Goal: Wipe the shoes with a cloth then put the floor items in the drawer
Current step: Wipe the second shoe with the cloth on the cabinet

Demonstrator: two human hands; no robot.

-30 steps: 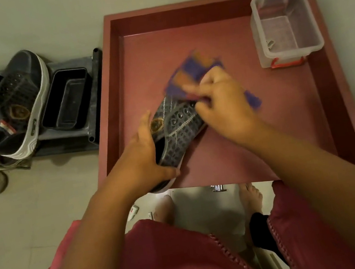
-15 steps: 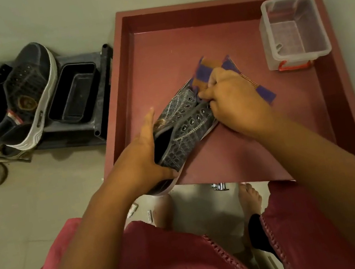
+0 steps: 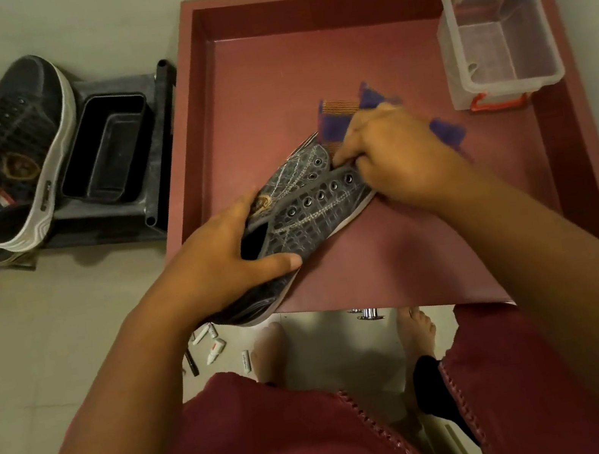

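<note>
Over the drawer's (image 3: 572, 146) near-left edge, one grey shoe (image 3: 306, 205) lay tilted, heel overhanging the front rim, toe pointing into the drawer. Left hand (image 3: 223, 260) gripped its heel end, thumb across the collar. Right hand (image 3: 393, 154) clenched one purple-and-orange cloth (image 3: 338, 116) against the toe end, fingers curled at the top eyelets. One clear plastic box (image 3: 500, 35) with a red latch sat in the drawer's far-right corner, well apart from the shoe. Second shoe (image 3: 16, 152), dark with a white sole, stood on a grey rack (image 3: 153, 132) left of the drawer, beside one black tray (image 3: 108, 148). About four small white tubes (image 3: 215, 345) plus one dark pen-like item (image 3: 192, 363) lay on the floor below the drawer front, near two bare feet.
</note>
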